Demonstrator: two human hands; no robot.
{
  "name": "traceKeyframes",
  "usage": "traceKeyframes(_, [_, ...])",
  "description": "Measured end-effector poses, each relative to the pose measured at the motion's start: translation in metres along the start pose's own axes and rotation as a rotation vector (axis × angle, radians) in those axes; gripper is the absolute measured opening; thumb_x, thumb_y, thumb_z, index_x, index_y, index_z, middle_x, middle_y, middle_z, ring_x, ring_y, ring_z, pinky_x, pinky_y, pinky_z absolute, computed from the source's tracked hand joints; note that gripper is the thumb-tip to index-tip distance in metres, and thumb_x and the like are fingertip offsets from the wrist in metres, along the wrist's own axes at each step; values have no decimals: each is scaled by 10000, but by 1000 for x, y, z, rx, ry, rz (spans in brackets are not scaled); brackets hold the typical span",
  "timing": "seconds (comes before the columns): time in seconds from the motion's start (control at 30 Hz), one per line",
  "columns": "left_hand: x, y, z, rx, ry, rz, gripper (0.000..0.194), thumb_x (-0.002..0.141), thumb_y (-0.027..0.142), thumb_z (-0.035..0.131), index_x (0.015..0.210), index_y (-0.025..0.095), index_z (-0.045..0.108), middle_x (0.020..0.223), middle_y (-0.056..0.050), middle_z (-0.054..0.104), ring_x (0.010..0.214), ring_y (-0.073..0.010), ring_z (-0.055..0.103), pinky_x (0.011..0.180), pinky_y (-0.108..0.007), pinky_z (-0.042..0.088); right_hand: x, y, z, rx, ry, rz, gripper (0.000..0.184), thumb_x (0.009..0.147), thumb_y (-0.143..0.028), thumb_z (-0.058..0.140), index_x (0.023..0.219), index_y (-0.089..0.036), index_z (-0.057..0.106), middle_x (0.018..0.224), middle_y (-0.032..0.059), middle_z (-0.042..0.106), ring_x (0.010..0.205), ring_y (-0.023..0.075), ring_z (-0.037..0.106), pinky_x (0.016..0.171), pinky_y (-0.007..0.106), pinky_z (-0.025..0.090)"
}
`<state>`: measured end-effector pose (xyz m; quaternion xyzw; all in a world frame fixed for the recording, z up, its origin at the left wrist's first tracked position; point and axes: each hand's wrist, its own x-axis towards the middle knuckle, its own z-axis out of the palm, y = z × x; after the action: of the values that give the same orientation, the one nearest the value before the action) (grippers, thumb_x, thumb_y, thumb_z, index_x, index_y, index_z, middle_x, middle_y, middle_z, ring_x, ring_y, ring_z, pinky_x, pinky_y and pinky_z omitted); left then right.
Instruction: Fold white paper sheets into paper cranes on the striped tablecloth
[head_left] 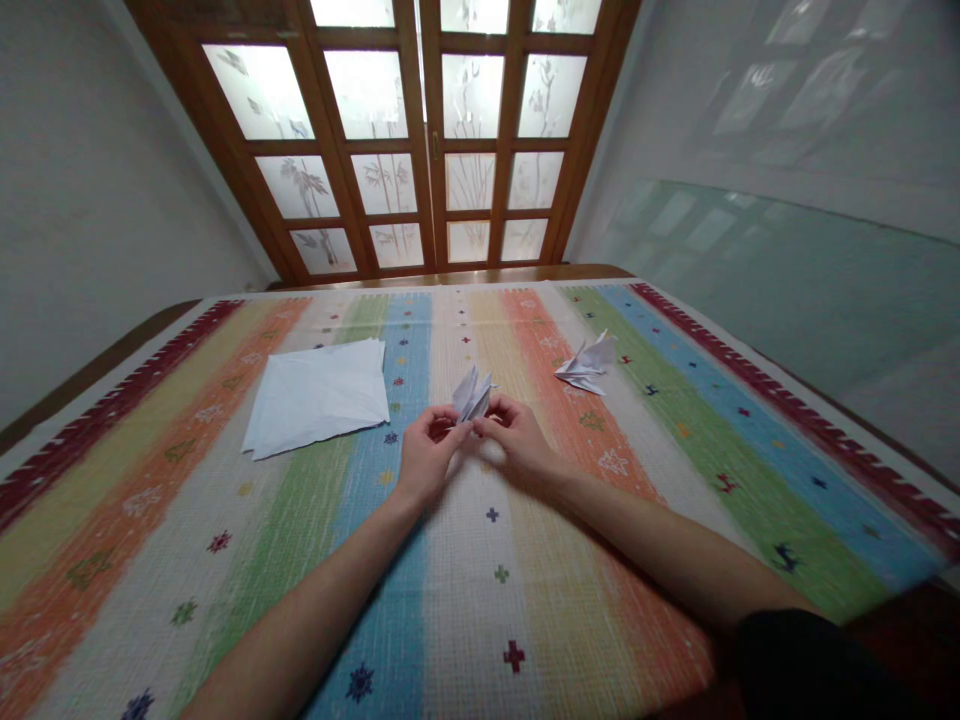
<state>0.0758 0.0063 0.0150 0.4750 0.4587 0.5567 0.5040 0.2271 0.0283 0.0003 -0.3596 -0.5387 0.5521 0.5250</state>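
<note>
My left hand (426, 455) and my right hand (516, 435) meet over the middle of the striped tablecloth (480, 560). Both pinch the lower part of a small folded white paper figure (472, 395), whose pointed flaps stick up and away from me. The fingers of each hand are curled round the paper. A finished-looking folded white paper figure (586, 365) lies on the cloth to the right, a little beyond my right hand. A stack of flat white paper sheets (319, 395) lies to the left of my left hand.
The table is covered by the colourful striped cloth with small woven motifs. Beyond its far edge stands a wooden door with frosted glass panes (427, 130). Grey walls close in on both sides.
</note>
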Motion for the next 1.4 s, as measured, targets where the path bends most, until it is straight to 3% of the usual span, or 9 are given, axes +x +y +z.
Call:
traceKeyframes(0.27, [0,-3,-3,60,61,87,160,685,318,737,753,175,715,713,-16,697,656,-146,629,676,-281,507,-1,0,2,207,-60,132,374,652,-480,808,741,-223,551,761,-9,639,689,149,602,713,336,516])
traceKeyframes(0.43, [-1,-5,-1,30,112,58,226,675,311,754,804,167,637,659,23,603,549,-106,585,570,-240,488,1,2,3,29,46,48,313,669,-427,794,708,-221,562,657,-30,572,591,128,539,573,274,469])
traceKeyframes(0.6, [-4,-3,0,8,-28,57,407,722,308,707,1094,211,576,855,25,570,542,-75,612,554,-223,499,0,0,2,47,24,52,286,708,-450,753,797,-225,600,736,-14,611,608,135,562,564,283,495])
traceKeyframes(0.7, [-5,-5,-2,-18,-124,31,433,742,311,688,1151,213,584,907,0,603,597,-96,637,619,-255,523,-1,-3,2,134,-13,99,295,739,-486,711,839,-225,617,752,-10,628,608,139,587,584,299,518])
traceKeyframes(0.83, [-3,-6,-6,-66,-165,33,230,784,375,662,898,176,660,787,-17,628,660,-136,620,661,-275,509,-1,-2,2,143,-3,84,309,647,-343,785,873,-223,611,798,-15,650,657,137,619,639,290,523])
traceKeyframes(0.97, [-1,-6,-6,-12,-89,128,237,728,346,723,649,164,593,826,-33,613,751,-143,590,700,-267,494,0,1,3,157,9,39,433,564,-224,822,925,-233,583,902,-5,665,788,148,646,743,295,521])
traceKeyframes(1.07, [0,-8,-3,-37,-38,128,289,620,218,785,789,188,553,767,26,569,673,-105,561,656,-232,474,0,2,3,136,48,7,427,578,-217,819,911,-244,552,866,-24,640,741,134,629,702,281,509])
traceKeyframes(1.2, [-2,-12,-1,-52,-47,159,412,644,177,752,989,213,529,848,30,581,667,-94,574,654,-231,471,-3,0,3,21,86,-43,277,667,-240,775,846,-233,565,793,-30,614,703,130,605,675,276,485])
traceKeyframes(1.4, [-6,-11,-4,288,-125,372,353,759,175,663,1108,226,630,957,-27,584,779,-140,563,696,-268,461,-5,-4,0,-150,49,-187,175,749,-364,749,764,-227,640,905,22,596,837,173,583,725,309,471])
